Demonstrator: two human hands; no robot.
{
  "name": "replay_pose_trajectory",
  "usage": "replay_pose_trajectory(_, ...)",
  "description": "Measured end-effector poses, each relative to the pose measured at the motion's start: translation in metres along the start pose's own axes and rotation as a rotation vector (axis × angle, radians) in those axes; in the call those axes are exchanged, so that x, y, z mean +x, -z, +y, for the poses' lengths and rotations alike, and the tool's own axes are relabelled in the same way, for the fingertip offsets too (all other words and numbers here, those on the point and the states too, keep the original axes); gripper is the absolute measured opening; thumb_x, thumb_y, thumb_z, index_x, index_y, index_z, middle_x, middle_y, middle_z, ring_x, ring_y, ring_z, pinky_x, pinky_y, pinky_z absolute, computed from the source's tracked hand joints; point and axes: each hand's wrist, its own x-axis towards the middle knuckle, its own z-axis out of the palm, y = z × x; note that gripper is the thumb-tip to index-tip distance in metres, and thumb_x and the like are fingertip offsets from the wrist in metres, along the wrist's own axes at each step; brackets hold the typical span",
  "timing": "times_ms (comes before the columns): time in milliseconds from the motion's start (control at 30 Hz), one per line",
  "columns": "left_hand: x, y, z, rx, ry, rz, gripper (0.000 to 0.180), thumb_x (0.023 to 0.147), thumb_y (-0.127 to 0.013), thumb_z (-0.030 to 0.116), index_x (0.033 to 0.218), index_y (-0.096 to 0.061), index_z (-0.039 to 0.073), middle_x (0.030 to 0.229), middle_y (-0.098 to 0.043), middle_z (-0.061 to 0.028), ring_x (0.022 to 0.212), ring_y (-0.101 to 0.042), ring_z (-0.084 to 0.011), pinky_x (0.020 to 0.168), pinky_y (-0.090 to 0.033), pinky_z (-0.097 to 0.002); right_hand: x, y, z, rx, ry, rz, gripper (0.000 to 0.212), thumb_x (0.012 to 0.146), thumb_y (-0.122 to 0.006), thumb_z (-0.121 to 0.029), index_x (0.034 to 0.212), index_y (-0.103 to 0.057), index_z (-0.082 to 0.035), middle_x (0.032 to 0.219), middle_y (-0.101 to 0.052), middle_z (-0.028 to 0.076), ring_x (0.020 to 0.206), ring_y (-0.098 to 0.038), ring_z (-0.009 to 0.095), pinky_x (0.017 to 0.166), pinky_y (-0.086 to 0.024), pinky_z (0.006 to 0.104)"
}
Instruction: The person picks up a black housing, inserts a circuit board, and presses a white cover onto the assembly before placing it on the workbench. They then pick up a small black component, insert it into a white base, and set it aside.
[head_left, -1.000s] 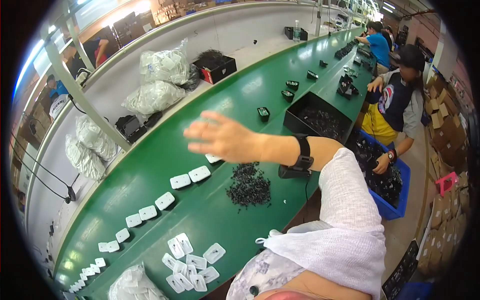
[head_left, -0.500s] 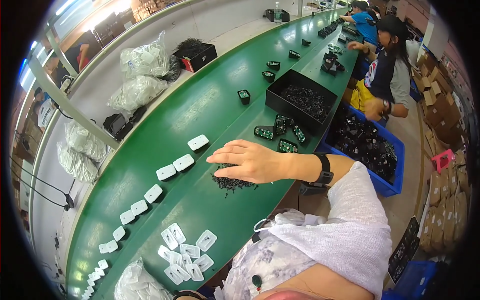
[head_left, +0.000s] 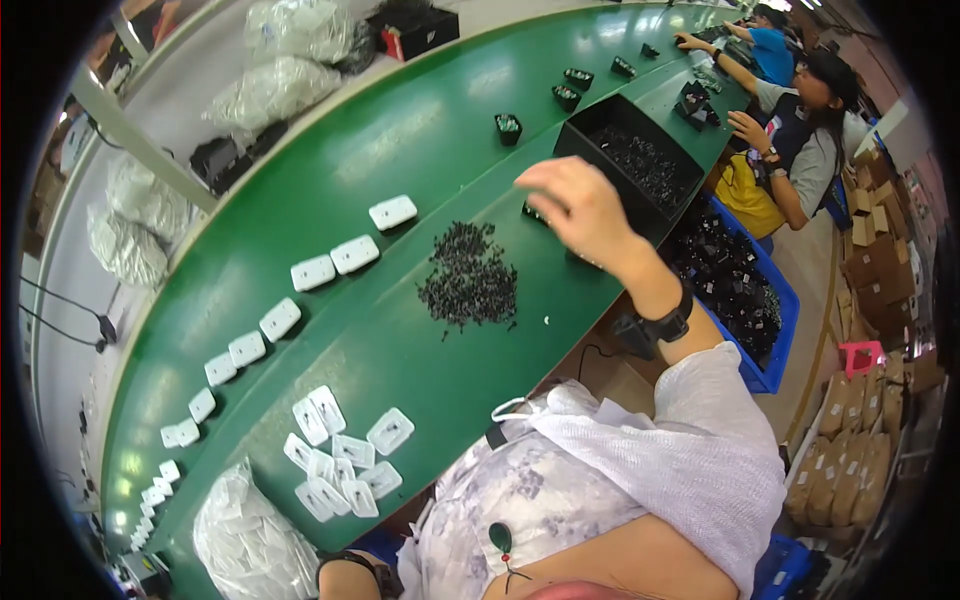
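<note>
- The right hand (head_left: 580,205) hangs above the near side of the green belt (head_left: 430,375), palm down; its fingers are loosely stretched toward 10 o'clock, the thumb standing apart from them, somewhat blurred.
- Just under that hand, at 8 o'clock from its middle, a black case with a green board (head_left: 534,212) lies partly covered; whether the fingertips touch it, I cannot tell.
- A black strap (head_left: 672,322) circles the right forearm, at 5 o'clock from the hand.
- Of the left side only a bit of arm (head_left: 345,582) shows at the lower edge, about 7 o'clock; the left hand is out of sight, so I cannot tell how its fingers stand.
- From the right hand, the black bin (head_left: 655,130) sits close by at 1 to 2 o'clock, holding small dark parts.
- A heap of tiny black pieces (head_left: 467,280) lies at 8 o'clock.
- A row of white covers (head_left: 355,254) starts at 9 o'clock and runs off toward 8.
- More loose white covers (head_left: 390,431) lie grouped between 7 and 8, beside a clear bag (head_left: 250,535).
- At 11 o'clock stands another small black case (head_left: 508,130).
- The blue crate (head_left: 782,335), full of dark parts, is at 4 o'clock.
- A co-worker (head_left: 815,150) sits between 2 and 3.
</note>
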Motion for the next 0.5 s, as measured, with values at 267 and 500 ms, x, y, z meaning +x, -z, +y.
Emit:
replay_pose_trajectory(267, 0.001, 0.055, 0.113, 1.724, 0.959, -1.14, 0.015, 0.091, -0.051, -0.002, 0.103, -0.058, 0.002, 0.098, -0.064, -0.017, 0.086, -0.062, -0.0275, 0.077, -0.049, -0.0374, -0.02, -0.023, 0.055, -0.179, -0.243, -0.33, 0.017, 0.079, -0.069, -0.019, 0.095, -0.066, -0.012, 0.087, -0.062, 0.003, 0.087, -0.058, 0.024, 0.075, -0.047, 0.0367)
replay_pose_trajectory(500, -0.021, 0.07, 0.159, 1.638, 1.753, -0.969, 0.014, 0.095, -0.047, -0.003, 0.103, -0.058, -0.003, 0.116, -0.058, -0.0191, 0.105, -0.058, -0.0295, 0.094, -0.046, -0.0381, -0.019, -0.037, 0.039, -0.421, -0.103, -0.223, 0.028, 0.079, -0.07, -0.025, 0.102, -0.063, -0.011, 0.096, -0.059, 0.005, 0.093, -0.057, 0.025, 0.074, -0.047, 0.0363)
